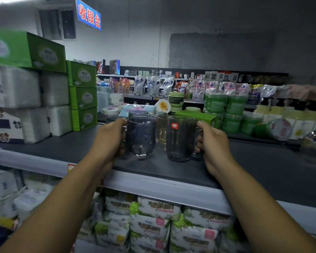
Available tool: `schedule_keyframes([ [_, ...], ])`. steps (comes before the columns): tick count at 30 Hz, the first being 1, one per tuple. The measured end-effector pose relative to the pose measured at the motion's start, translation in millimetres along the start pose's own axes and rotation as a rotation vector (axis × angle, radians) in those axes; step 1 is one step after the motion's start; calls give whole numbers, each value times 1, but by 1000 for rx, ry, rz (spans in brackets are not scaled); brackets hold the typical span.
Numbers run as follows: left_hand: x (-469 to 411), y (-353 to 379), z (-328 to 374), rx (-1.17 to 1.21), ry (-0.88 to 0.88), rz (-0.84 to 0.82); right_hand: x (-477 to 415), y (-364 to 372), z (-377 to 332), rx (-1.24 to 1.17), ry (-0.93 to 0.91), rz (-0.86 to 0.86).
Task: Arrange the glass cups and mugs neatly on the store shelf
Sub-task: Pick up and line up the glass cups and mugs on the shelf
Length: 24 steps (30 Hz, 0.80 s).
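1. the left mug (141,136) and the right mug (181,141), both smoky grey glass, stand upright on the dark shelf (171,168) near its front edge; you can see through each to its base.
2. your left hand (109,137) curls round the left mug's handle, and your right hand (213,143) round the right mug's handle.
3. the right mug carries a red sticker (174,125) near its rim.
4. a clear cup (161,128) stands just behind, between the two mugs.
5. green boxes (83,95) stack at left and green tubs (226,108) at right, well apart from the mugs.
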<state>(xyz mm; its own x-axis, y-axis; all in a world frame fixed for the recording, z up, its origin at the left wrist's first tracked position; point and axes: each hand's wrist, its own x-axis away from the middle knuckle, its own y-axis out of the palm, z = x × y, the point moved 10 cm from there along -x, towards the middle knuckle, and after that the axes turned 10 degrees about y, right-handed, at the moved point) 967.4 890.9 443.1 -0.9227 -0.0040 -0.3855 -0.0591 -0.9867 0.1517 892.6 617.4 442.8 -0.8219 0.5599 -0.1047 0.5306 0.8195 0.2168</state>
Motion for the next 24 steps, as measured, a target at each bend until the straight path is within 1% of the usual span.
schedule_keyframes([
  [3,14,4,18,115,41,6,7,-15,-14,-112,-3,5],
  [7,45,17,40,238,72,-3,25,-56,-33,-276,-4,35],
  [11,82,53,55,333,75,-60,51,-111,-48,-341,-3,24],
  [14,110,93,60,387,57,-107,75,-159,-63,-341,-35,31],
  [18,167,172,66,460,43,-191,121,-254,-92,-303,-88,119],
  [24,280,305,65,535,-64,-288,199,-423,-122,-258,-103,310],
])
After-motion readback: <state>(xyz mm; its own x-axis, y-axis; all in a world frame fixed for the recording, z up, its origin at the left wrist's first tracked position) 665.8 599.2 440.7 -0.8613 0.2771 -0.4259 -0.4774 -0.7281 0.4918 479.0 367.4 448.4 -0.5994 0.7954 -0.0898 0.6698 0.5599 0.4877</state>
